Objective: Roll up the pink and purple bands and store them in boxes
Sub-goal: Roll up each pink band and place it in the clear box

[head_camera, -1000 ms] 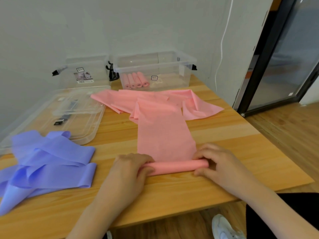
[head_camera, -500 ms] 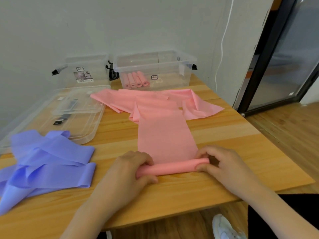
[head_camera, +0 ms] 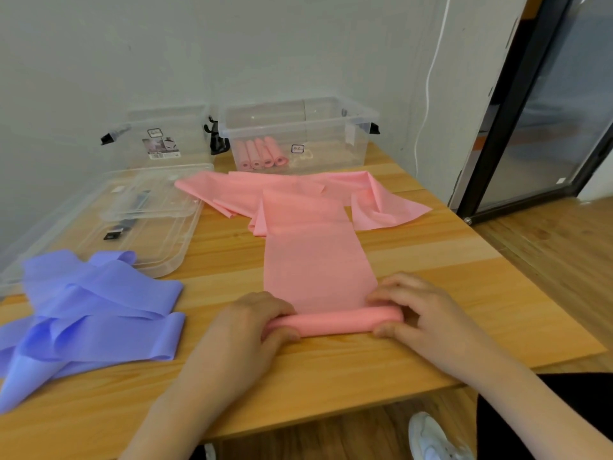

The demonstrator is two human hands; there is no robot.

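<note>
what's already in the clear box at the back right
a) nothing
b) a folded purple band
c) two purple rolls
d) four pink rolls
d: four pink rolls lie side by side at the left end of the clear box, seen through its front wall; the purple bands are all still loose on the table.

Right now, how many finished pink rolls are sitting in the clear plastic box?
4 rolled pink bands, side by side at the left end of the clear plastic box. More may hide behind.

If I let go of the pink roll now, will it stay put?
Probably not. The pink roll is thin sheet pinched by the left hand and right hand, so it may spring open. Round, it could roll. Its unrolled tail looks floppy.
</note>
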